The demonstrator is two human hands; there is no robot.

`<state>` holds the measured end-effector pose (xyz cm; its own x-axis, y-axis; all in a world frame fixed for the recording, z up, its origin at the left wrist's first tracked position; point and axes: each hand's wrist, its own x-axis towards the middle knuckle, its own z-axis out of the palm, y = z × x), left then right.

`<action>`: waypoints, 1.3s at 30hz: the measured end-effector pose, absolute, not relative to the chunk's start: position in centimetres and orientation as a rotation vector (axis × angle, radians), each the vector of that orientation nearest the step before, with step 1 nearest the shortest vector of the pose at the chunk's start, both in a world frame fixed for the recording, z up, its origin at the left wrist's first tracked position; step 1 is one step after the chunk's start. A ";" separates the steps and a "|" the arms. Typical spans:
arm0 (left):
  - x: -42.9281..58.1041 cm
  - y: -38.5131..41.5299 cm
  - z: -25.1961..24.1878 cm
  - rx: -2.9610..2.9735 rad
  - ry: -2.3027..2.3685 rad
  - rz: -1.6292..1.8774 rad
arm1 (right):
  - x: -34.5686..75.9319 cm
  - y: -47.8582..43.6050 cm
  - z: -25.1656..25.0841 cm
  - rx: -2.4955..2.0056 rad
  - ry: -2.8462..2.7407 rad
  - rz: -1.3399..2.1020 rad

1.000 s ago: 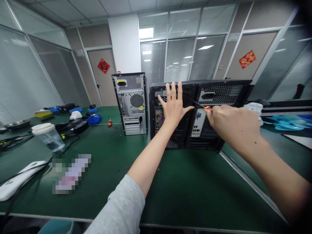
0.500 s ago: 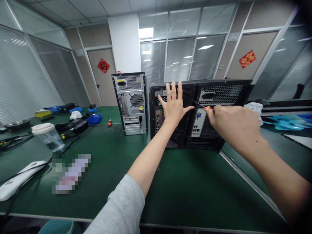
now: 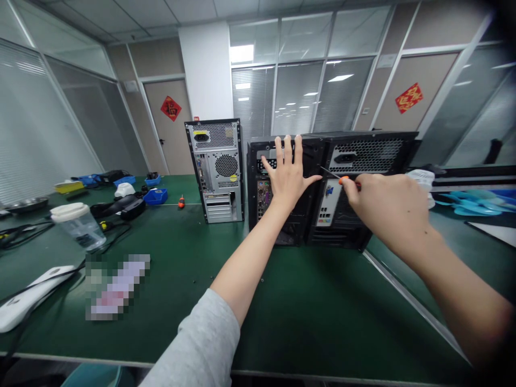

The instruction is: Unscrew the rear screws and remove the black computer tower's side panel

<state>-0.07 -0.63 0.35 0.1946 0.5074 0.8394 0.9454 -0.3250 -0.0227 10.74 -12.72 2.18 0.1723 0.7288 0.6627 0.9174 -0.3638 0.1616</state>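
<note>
Two black computer cases stand side by side at the middle of the green table (image 3: 314, 317), rear panels facing me. My left hand (image 3: 287, 174) lies flat with fingers spread against the back of the left black case (image 3: 258, 209). My right hand (image 3: 385, 207) is closed on an orange-handled screwdriver (image 3: 341, 179). Its thin shaft points left, and the tip touches the upper left edge of the right black case (image 3: 365, 156), beside the power-supply grille.
A silver computer case (image 3: 217, 169) stands to the left. Further left are a lidded clear jar (image 3: 78, 226), blue bins (image 3: 155, 196), black cables, a small orange tool (image 3: 181, 202) and a white device (image 3: 24, 301). A table seam runs diagonally at the right.
My right hand has shifted very slightly right with the screwdriver; the tip stays at the same spot. My left hand has not moved.
</note>
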 end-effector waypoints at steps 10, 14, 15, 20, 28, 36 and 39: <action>-0.2 -0.8 0.4 -1.926 -1.363 -1.001 | 10.7 -12.6 2.2 -2.200 -1.552 -0.876; -0.1 -0.8 0.4 -1.926 -1.360 -1.005 | 10.9 -12.6 2.2 -2.174 -1.578 -0.869; -0.1 -0.7 0.4 -1.926 -1.359 -1.007 | 10.9 -12.5 2.2 -2.167 -1.579 -0.869; -0.2 -0.7 0.4 -1.928 -1.351 -1.013 | 11.0 -12.4 2.2 -2.154 -1.550 -0.834; -0.2 -0.5 0.4 -1.923 -1.341 -1.018 | 10.8 -12.7 1.8 -2.122 -1.627 -0.876; -0.3 -0.4 0.3 -1.936 -1.334 -1.023 | 11.2 -13.0 1.5 -2.045 -1.692 -1.243; -0.3 -0.5 0.3 -1.930 -1.332 -1.038 | 11.4 -13.2 1.7 -1.948 -1.685 -1.452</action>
